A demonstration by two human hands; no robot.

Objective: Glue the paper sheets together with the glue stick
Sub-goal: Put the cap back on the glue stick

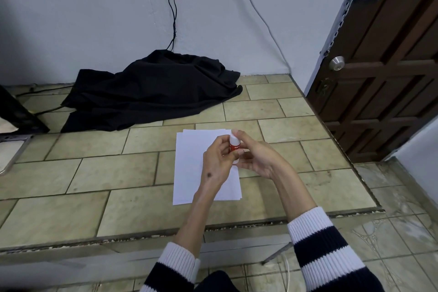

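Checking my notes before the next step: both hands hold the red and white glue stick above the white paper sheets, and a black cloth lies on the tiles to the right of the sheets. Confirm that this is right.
One detail is wrong. The black cloth lies on the tiles behind and to the left of the paper sheets, against the wall, not to their right. The head view shows it. The rest stands: the left hand and right hand hold the glue stick above the sheets.

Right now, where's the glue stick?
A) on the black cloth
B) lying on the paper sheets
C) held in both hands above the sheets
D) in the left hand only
C: the glue stick is gripped by the left hand and the right hand, over the paper sheets.
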